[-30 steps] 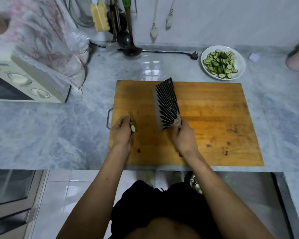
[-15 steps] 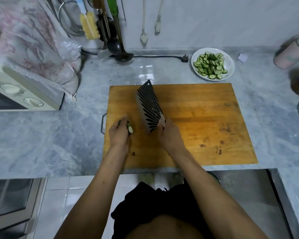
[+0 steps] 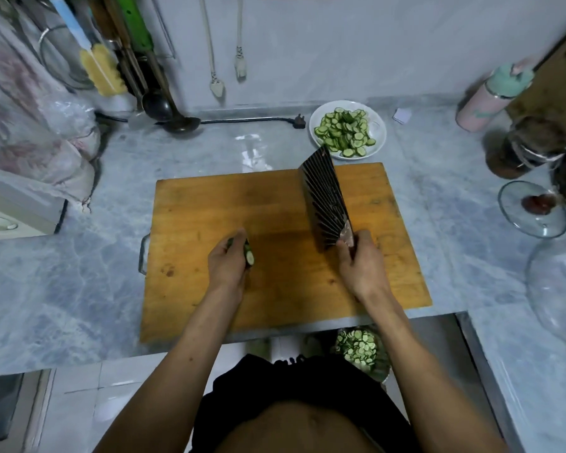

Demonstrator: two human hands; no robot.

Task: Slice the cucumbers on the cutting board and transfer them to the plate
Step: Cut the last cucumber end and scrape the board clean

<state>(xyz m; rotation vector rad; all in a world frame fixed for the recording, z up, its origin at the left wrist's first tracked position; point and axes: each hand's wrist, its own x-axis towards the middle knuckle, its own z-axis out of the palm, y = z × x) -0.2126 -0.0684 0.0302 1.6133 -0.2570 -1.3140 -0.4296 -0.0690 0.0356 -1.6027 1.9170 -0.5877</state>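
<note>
1. Left hand [image 3: 226,263] sits low on the cutting board [image 3: 209,207], left of centre, fingers curled round a short cucumber [image 3: 249,255] stub. Forearm comes up from the bottom edge, angled slightly right.
2. Cucumber stub: dark green skin, pale cut face with seeds turned toward the right. Only the end shows past the fingers, rest is hidden in the hand.
3. Right hand [image 3: 361,269] is on the right half of the board, clenched on the handle of a knife [image 3: 324,197]. Handle itself mostly covered by the hand.
4. Knife blade is wide, dark, ribbed with pale lines fanning out from the handle end. It tilts up and away, tip reaching the far edge of the board just beside the plate [image 3: 378,125].
5. The 2 hands are well apart; blade does not touch the cucumber.
6. Plate is white, round, on the grey marble counter [image 3: 79,273] just behind the board's far right corner. It holds a heap of cucumber slices [image 3: 343,132], thin rounds, green rims and pale centres.
7. Board is orange-brown wood, rectangular, with a metal handle on its left side and a few dark specks on its surface.
8. A second batch of cucumber rounds in a bowl [image 3: 360,346] shows below the counter edge, partly hidden by the right forearm.
</note>
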